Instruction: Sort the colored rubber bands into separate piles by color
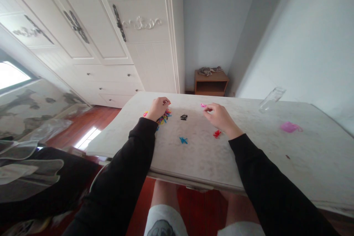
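Observation:
Small coloured rubber bands lie sorted and unsorted on the white table. Over the mixed pile of bands is my left hand, its fingers pinched together with a tiny orange-yellow speck at the tips, too small to name. My right hand has its thumb and fingers closed right beside the pink bands; whether it grips one I cannot make out. Between my hands is a small group of black bands. Nearer to me are blue bands and red bands, each in its own group.
On the table's right stand a tilted-looking clear glass bottle and a pink pouch-like item. A small dark piece lies near it. Beyond the table are a wooden nightstand and a white wardrobe. A dark, cluttered seat-like shape is at left.

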A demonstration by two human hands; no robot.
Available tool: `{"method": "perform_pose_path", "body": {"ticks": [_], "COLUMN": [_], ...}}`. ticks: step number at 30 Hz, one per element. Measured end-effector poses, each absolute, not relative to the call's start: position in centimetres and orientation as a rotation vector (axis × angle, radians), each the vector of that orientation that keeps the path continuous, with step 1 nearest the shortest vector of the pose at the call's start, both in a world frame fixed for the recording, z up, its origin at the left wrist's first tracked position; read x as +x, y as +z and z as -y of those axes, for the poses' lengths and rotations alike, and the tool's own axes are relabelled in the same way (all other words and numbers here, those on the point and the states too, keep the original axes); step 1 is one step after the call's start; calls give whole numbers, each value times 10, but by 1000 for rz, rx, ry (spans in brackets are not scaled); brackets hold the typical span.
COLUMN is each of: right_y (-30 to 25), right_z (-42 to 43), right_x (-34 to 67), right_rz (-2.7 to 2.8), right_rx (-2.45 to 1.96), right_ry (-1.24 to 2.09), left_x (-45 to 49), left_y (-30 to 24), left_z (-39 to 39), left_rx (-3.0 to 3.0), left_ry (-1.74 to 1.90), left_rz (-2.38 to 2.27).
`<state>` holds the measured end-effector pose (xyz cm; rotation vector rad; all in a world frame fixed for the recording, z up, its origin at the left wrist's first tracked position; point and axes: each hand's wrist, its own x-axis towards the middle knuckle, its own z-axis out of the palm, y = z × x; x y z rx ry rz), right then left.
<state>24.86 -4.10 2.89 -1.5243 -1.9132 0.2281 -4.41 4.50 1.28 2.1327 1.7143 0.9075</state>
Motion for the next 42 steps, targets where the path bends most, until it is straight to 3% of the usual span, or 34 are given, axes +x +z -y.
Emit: {"method": "perform_pose_path", "body": {"ticks": [19, 32, 42], "right_y": [27, 27, 25], "right_z": [41, 41, 40], "right_x": [248, 248, 247], "right_rz": [1929, 1946, 1971], "right_rx": [-1485, -1499, -1486], "right_ry": [243, 242, 213], "left_x": [-38, -27, -29], "left_y": [3, 5, -10], "left_z": [-50, -45, -60], "left_rx": [1970, 2224, 2432], "left_ry": [1143, 839, 804], "left_rz": [-1422, -1560, -1532]}}
